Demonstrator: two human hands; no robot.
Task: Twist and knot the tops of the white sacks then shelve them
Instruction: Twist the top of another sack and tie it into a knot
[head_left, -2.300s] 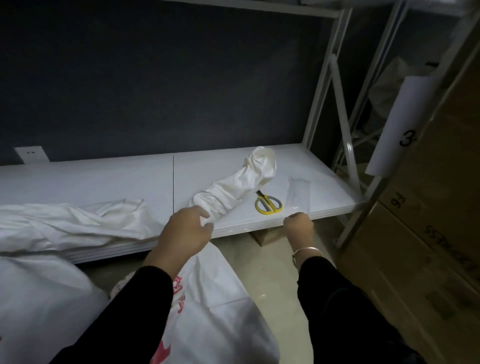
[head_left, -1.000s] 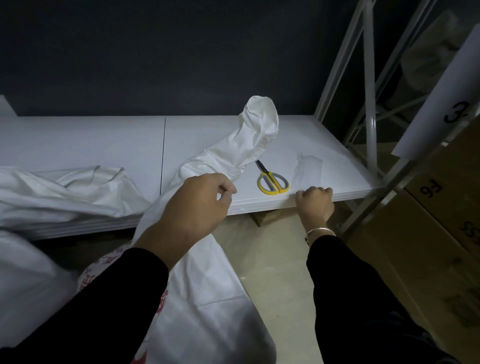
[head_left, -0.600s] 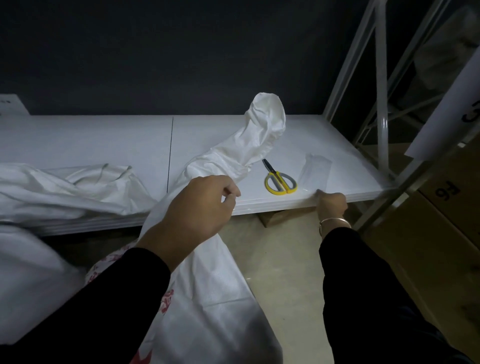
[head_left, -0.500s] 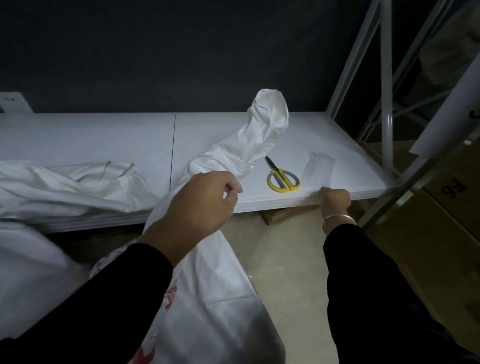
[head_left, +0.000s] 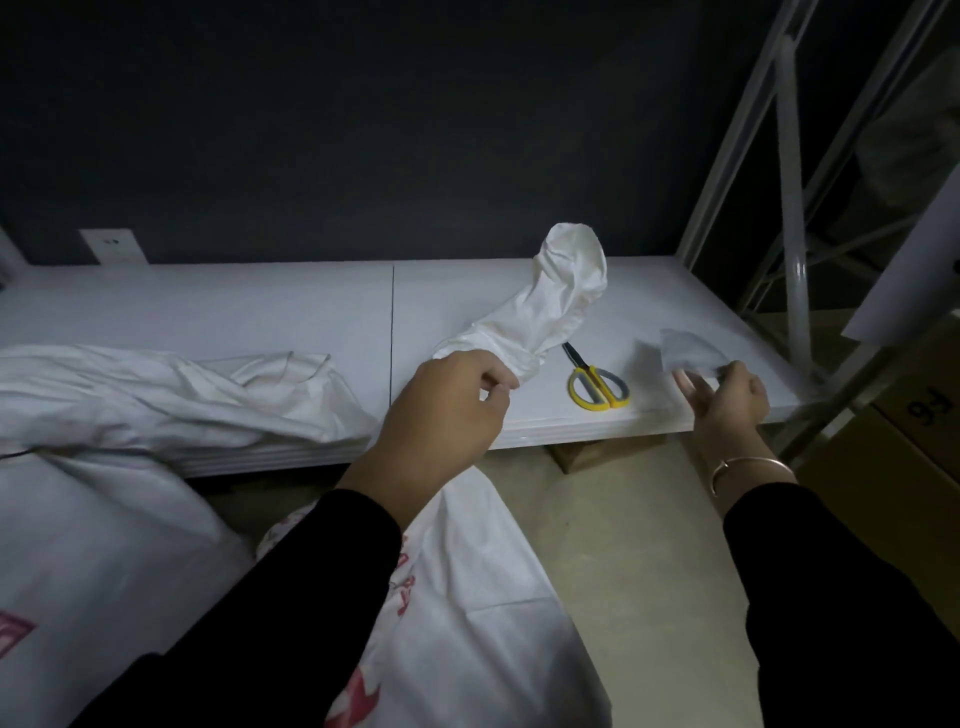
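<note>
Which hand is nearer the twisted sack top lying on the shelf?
Left. The left hand grips the twisted sack top at its lower end, by the shelf edge. The right hand is apart from it, beyond the yellow scissors, holding a thin clear plastic piece.

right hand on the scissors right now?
No, the yellow scissors lie untouched on the shelf; the right hand pinches a thin clear sheet beside them.
</note>
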